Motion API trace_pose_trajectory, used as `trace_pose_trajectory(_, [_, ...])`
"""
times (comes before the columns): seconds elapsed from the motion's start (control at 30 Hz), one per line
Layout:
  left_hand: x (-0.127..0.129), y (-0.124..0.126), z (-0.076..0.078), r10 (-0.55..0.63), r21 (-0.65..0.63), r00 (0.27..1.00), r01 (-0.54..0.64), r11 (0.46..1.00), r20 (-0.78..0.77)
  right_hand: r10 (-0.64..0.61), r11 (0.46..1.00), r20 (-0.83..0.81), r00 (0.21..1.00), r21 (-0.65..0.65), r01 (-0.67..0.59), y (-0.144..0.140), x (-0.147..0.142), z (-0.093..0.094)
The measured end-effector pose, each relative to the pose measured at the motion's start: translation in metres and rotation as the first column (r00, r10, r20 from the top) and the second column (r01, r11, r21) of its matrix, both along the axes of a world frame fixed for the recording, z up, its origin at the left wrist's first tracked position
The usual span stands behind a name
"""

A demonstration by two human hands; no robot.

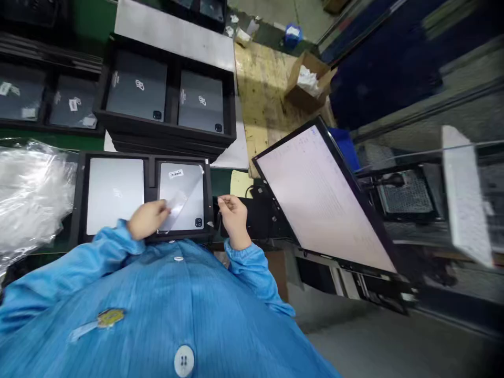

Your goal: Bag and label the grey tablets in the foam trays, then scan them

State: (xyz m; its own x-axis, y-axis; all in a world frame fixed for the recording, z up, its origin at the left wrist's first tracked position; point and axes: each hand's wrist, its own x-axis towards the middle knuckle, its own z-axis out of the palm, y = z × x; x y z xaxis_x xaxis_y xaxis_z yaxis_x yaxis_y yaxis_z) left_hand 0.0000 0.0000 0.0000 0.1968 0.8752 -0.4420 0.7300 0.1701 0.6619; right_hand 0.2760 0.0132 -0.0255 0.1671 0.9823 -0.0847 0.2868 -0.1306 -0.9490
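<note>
Left hand (147, 219): pinching clear protective film (181, 198), peeled partway off tablet (181, 195) in near tray (81, 194), right slot.
Right hand (233, 210): loosely curled, grip undeterminable.
Film: light, limp, clingy; take by corner.

Nothing here can be read letter for letter; the silver tablet (181, 195) in the near tray bears a white barcode sticker (175, 174), its print too small; the dark tablets (137, 92) behind carry a pale looped logo, perhaps a brand mark; the tilted monitor (323, 197) shows faint rows, illegible.
</note>
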Motion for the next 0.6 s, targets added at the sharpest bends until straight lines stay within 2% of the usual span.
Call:
trace_pose_trajectory(0.1, [-0.042, -0.021, 0.005, 0.161, -0.023, 0.986, -0.16, 0.987, 0.051, 0.152, 0.986, 0.012, 0.988, -0.065, -0.151, 0.026, -0.015, -0.014])
trace_pose_trajectory(0.2, [-0.061, -0.045, 0.007, 0.306, -0.028, 0.95, -0.305, 0.952, 0.054, 0.277, 0.957, 0.043, 0.96, -0.101, -0.272, 0.058, -0.038, -0.029])
trace_pose_trajectory(0.33, [-0.05, -0.069, 0.001, 0.453, -0.051, 0.885, -0.45, 0.892, 0.109, 0.353, 0.931, 0.105, 0.93, -0.134, -0.338, 0.107, -0.076, -0.05])
trace_pose_trajectory(0.43, [-0.035, -0.075, -0.005, 0.546, -0.12, 0.814, -0.533, 0.838, 0.198, 0.394, 0.913, 0.185, 0.9, -0.193, -0.36, 0.133, -0.097, -0.061])
trace_pose_trajectory(0.5, [-0.037, -0.075, -0.005, 0.657, -0.266, 0.7, -0.601, 0.754, 0.281, 0.439, 0.89, 0.209, 0.874, -0.23, -0.393, 0.142, -0.104, -0.065])
trace_pose_trajectory(0.53, [-0.045, -0.075, -0.004, 0.731, -0.343, 0.599, -0.646, 0.682, 0.326, 0.457, 0.88, 0.21, 0.864, -0.246, -0.406, 0.144, -0.104, -0.066])
trace_pose_trajectory(0.57, [-0.058, -0.076, -0.001, 0.803, -0.391, 0.468, -0.706, 0.59, 0.369, 0.466, 0.874, 0.205, 0.861, -0.258, -0.411, 0.143, -0.103, -0.065])
trace_pose_trajectory(0.6, [-0.076, -0.078, 0.002, 0.848, -0.384, 0.341, -0.778, 0.497, 0.407, 0.463, 0.873, 0.193, 0.865, -0.268, -0.407, 0.141, -0.101, -0.064])
